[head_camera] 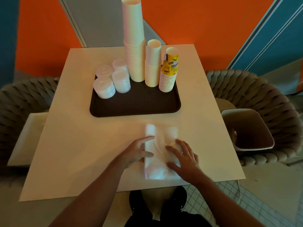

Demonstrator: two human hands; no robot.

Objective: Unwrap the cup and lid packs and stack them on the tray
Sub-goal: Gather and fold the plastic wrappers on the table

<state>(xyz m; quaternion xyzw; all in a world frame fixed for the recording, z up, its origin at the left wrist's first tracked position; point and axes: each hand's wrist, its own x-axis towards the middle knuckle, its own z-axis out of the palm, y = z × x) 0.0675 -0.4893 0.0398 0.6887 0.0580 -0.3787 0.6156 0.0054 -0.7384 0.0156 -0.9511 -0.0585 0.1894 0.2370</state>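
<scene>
A dark brown tray (pixel 136 107) lies on the white table. On it stand three upside-down cup stacks: a tall pale one (pixel 134 46), a shorter pale one (pixel 153 66) and a yellow printed one (pixel 169 71). Several stacks of white lids (pixel 105 87) fill the tray's left part. Near the table's front edge lies a clear plastic wrapper (pixel 161 151), flattened. My left hand (pixel 139 153) rests on its left edge with fingers spread. My right hand (pixel 183 158) presses flat on its right part.
The white table (pixel 73 145) has a woven grey chair (pixel 262 95) on the right and another on the left. A beige waste bin (pixel 247 128) sits on the right chair beside the table edge. An orange wall stands behind.
</scene>
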